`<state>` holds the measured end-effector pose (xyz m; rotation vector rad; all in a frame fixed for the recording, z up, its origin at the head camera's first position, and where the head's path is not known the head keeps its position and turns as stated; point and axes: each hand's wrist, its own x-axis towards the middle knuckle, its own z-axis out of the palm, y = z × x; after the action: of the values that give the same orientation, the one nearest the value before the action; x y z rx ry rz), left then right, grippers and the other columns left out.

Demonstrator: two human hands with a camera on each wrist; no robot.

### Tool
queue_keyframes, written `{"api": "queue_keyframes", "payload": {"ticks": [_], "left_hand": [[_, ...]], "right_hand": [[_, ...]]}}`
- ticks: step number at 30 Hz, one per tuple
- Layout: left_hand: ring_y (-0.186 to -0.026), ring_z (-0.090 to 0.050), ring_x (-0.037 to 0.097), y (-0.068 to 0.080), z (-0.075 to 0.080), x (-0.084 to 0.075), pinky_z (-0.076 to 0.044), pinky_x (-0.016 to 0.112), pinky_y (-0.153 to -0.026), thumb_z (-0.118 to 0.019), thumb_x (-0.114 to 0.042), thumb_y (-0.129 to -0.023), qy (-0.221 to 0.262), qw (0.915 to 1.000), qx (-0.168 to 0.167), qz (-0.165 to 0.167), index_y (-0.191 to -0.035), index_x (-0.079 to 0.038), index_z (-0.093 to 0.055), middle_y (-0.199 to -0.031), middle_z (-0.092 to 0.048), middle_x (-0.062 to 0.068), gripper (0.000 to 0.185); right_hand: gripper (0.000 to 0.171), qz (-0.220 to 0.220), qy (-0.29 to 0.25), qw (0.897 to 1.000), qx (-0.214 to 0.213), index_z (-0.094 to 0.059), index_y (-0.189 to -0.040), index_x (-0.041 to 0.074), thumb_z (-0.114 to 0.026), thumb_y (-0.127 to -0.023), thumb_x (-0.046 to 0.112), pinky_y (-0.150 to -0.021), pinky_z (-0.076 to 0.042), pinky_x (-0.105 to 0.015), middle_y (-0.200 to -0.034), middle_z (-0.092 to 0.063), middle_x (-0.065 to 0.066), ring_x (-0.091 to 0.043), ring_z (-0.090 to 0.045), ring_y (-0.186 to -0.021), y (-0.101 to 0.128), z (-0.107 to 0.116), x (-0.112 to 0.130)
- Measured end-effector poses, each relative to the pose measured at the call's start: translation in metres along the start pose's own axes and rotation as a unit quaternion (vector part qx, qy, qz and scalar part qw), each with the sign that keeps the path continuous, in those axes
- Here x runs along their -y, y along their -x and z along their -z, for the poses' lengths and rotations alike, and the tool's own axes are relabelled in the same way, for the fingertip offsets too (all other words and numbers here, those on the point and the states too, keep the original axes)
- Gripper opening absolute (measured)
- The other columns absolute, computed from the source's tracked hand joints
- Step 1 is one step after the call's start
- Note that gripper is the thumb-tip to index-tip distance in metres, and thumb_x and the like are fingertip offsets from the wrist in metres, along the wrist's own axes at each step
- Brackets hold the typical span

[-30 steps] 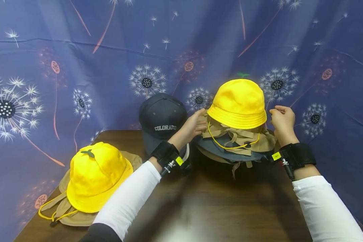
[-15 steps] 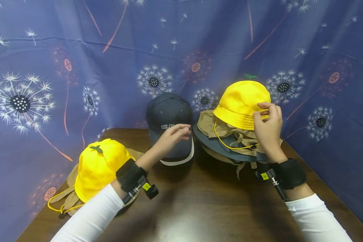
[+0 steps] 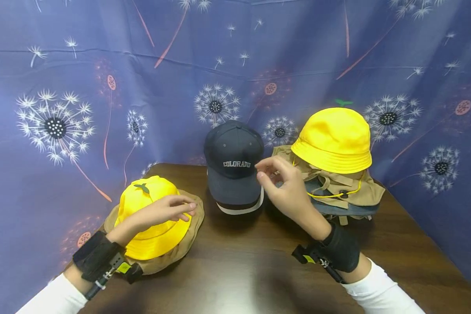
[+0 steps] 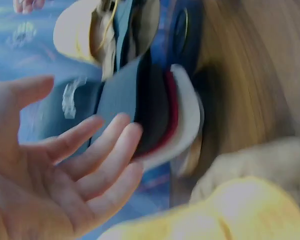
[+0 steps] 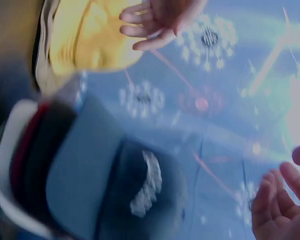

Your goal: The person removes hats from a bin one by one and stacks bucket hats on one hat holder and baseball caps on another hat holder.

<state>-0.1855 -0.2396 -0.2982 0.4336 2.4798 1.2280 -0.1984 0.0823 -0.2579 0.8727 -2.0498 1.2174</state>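
My left hand (image 3: 161, 213) hovers over the left yellow bucket hat (image 3: 153, 240), its fingers loosely bent and nothing in them. That hat has a green sprout on top and lies on a tan hat (image 3: 196, 218). My right hand (image 3: 288, 187) is in the air between the navy COLORADO cap (image 3: 235, 152) and the right-hand yellow bucket hat (image 3: 333, 139). Its thumb and fingers are apart and hold nothing. In the left wrist view, the navy cap tops a stack of caps whose dark, red and white brims (image 4: 190, 107) show below.
The right yellow hat tops a pile with a tan hat (image 3: 370, 192) and a grey-blue hat (image 3: 337, 209); its yellow cord hangs in front. Beneath everything is a brown wooden table (image 3: 235, 270). A blue dandelion-print cloth (image 3: 168, 100) hangs behind.
Both hands have moved left, away from the right-hand pile. The left hand has passed the navy cap to the left yellow hat; the right has come beside the navy cap. The view has turned left.
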Motion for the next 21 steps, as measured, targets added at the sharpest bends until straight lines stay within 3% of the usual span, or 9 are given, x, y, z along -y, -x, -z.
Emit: {"api": "queue_keyframes", "payload": {"ticks": [3,6,9,11,14,16,18,19,21], "left_hand": [[-0.110,-0.065,0.029,0.022,0.015,0.013,-0.051,0.048,-0.100,-0.051,-0.041,-0.098,-0.014,0.9991,0.033,0.024,-0.130,-0.001,-0.053,-0.119,-0.064,0.016,0.052],[-0.106,-0.066,0.026,0.043,0.030,0.026,-0.054,0.045,-0.095,-0.051,-0.041,-0.097,-0.038,0.9966,0.054,0.049,-0.126,0.000,-0.057,-0.117,-0.066,0.014,0.051],[-0.083,-0.062,0.014,0.061,0.043,0.041,-0.055,0.030,-0.074,-0.052,-0.041,-0.097,-0.070,0.9928,0.056,0.080,-0.100,0.000,-0.064,-0.093,-0.068,0.007,0.043],[-0.066,-0.050,0.008,0.072,0.050,0.052,-0.045,0.021,-0.058,-0.054,-0.041,-0.096,-0.093,0.9895,0.040,0.103,-0.079,-0.005,-0.059,-0.073,-0.058,-0.001,0.040],[-0.054,-0.031,0.007,0.084,0.055,0.069,-0.025,0.018,-0.047,-0.060,-0.045,-0.092,-0.131,0.9815,-0.016,0.138,-0.061,-0.014,-0.041,-0.058,-0.034,-0.006,0.047],[-0.059,-0.051,0.020,0.087,0.054,0.081,-0.042,0.025,-0.051,-0.064,-0.045,-0.088,-0.152,0.9764,-0.068,0.137,-0.075,-0.003,-0.054,-0.067,-0.052,0.008,0.046],[-0.090,-0.062,0.040,0.086,0.049,0.094,-0.056,0.043,-0.072,-0.069,-0.045,-0.084,-0.155,0.9730,-0.123,0.118,-0.110,0.011,-0.052,-0.104,-0.058,0.029,0.063],[-0.106,-0.057,0.049,0.083,0.046,0.102,-0.054,0.052,-0.085,-0.071,-0.044,-0.083,-0.155,0.9718,-0.146,0.102,-0.129,0.015,-0.038,-0.124,-0.048,0.038,0.082],[-0.135,-0.023,0.059,0.078,0.039,0.115,-0.033,0.070,-0.103,-0.074,-0.044,-0.081,-0.147,0.9677,-0.188,0.081,-0.149,0.008,0.009,-0.152,-0.010,0.039,0.119]], "right_hand": [[0.013,-0.007,-0.023,0.997,0.077,-0.068,-0.098,0.010,-0.063,-0.087,0.009,-0.063,-0.053,-0.023,-0.092,-0.068,-0.004,-0.006,-0.059,-0.078,0.003,-0.030,0.002],[0.017,-0.032,-0.041,0.987,0.155,-0.067,-0.104,0.011,-0.063,-0.088,0.014,-0.067,-0.055,-0.023,-0.101,-0.068,-0.006,-0.011,-0.063,-0.084,0.008,-0.064,-0.002],[0.025,-0.065,-0.053,0.972,0.219,-0.064,-0.112,0.009,-0.063,-0.088,0.016,-0.074,-0.057,-0.023,-0.109,-0.065,-0.009,-0.018,-0.066,-0.092,0.013,-0.097,-0.011],[0.031,-0.084,-0.058,0.962,0.254,-0.061,-0.118,0.009,-0.063,-0.088,0.017,-0.079,-0.058,-0.026,-0.115,-0.063,-0.011,-0.023,-0.067,-0.099,0.017,-0.119,-0.019],[0.039,-0.116,-0.076,0.945,0.295,-0.057,-0.126,0.006,-0.063,-0.089,0.020,-0.087,-0.058,-0.036,-0.122,-0.060,-0.014,-0.029,-0.064,-0.109,0.020,-0.149,-0.033],[0.045,-0.135,-0.100,0.935,0.314,-0.053,-0.130,0.004,-0.064,-0.089,0.021,-0.094,-0.055,-0.043,-0.127,-0.057,-0.019,-0.033,-0.060,-0.115,0.021,-0.166,-0.040],[0.054,-0.159,-0.114,0.924,0.328,-0.048,-0.135,0.002,-0.065,-0.089,0.024,-0.100,-0.050,-0.047,-0.134,-0.053,-0.021,-0.035,-0.056,-0.121,0.021,-0.181,-0.047],[0.060,-0.170,-0.116,0.920,0.332,-0.044,-0.138,0.002,-0.067,-0.088,0.026,-0.103,-0.048,-0.050,-0.138,-0.050,-0.022,-0.037,-0.053,-0.125,0.020,-0.188,-0.050],[0.072,-0.185,-0.115,0.916,0.337,-0.037,-0.143,0.002,-0.070,-0.085,0.030,-0.107,-0.043,-0.050,-0.144,-0.043,-0.022,-0.037,-0.046,-0.132,0.017,-0.202,-0.054]]}}
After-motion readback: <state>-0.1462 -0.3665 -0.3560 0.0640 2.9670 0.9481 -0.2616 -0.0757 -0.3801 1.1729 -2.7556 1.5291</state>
